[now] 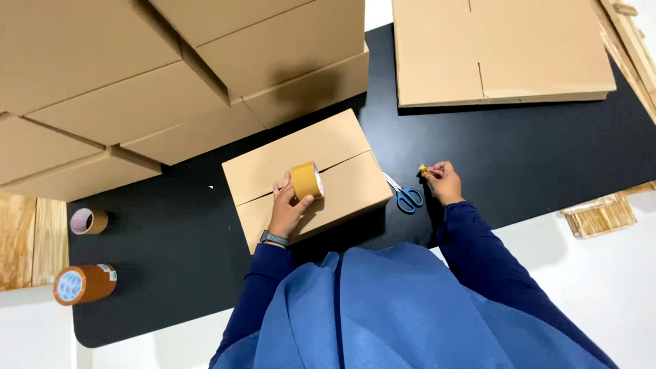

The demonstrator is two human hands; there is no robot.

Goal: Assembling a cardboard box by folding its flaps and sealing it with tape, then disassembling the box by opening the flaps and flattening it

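Brown tape roll stands on edge on the closed cardboard box, right over the flap seam, mid black table. Your left hand is curled round the roll, gripping it. Your right hand is off the box, fingers pinched shut on a small crumpled tape scrap. Blue-handled scissors lie between box and right hand.

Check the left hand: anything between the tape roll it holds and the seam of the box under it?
Nothing visible. The left hand holds the brown tape roll right on the closed cardboard box, over the seam between its flaps. The scissors lie on the black table, right of the box.
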